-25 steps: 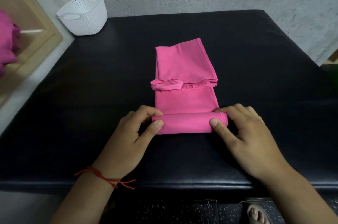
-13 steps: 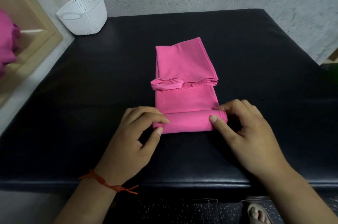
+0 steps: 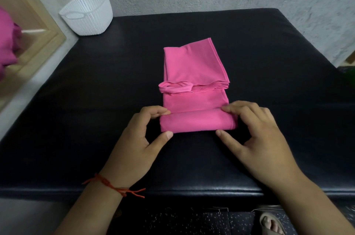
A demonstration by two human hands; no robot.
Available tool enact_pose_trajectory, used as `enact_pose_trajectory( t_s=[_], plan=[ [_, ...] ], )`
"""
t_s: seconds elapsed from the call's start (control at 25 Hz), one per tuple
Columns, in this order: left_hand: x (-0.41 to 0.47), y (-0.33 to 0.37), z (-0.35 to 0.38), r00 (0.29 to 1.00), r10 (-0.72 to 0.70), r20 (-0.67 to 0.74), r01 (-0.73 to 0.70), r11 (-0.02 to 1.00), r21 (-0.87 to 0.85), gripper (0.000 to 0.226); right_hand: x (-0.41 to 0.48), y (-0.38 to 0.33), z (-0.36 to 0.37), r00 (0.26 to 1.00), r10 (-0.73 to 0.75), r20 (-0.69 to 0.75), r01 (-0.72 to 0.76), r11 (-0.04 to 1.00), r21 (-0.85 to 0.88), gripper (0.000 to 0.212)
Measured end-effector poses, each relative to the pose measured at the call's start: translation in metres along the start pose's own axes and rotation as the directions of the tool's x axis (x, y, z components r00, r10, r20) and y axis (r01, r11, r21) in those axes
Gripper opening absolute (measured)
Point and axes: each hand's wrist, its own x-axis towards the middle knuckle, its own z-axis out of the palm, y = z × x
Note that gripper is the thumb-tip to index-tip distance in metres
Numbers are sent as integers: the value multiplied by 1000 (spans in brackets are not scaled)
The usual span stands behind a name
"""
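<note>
The black padded bench (image 3: 96,119) spreads wide under the pink cloth (image 3: 194,65), which lies about at its middle as a long folded strip running away from the person. Far to the left of the cloth, off the bench, leans a pale wooden frame (image 3: 38,29), and a pink mass (image 3: 7,42) inside it may be more fabric, though the edge of the view crops it. Behind the cloth and to its left, a white woven basket (image 3: 87,16) stands at the bench's back corner. The cloth's far half is a flat stack of layers with a small loop sticking out on the left. Its near end is wound into a roll (image 3: 197,121) that lies crosswise. The left hand (image 3: 134,150) pinches the roll's left end, forefinger on the far side and thumb on the near side. The right hand (image 3: 257,138) holds the right end the same way, fingers curled over the top and thumb at the near edge. The two hands are well apart, one at each end of the roll. A red thread (image 3: 113,186) is tied round the left wrist.
</note>
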Motion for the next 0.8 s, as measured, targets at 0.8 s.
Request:
enact_pose_trajectory(
  t_s=[0.8],
  plan=[
    [0,8,3,991,130,-6,-129,989,67,13,-3,-5,-3,999,9,47,-9,1000,-1,29]
  ],
)
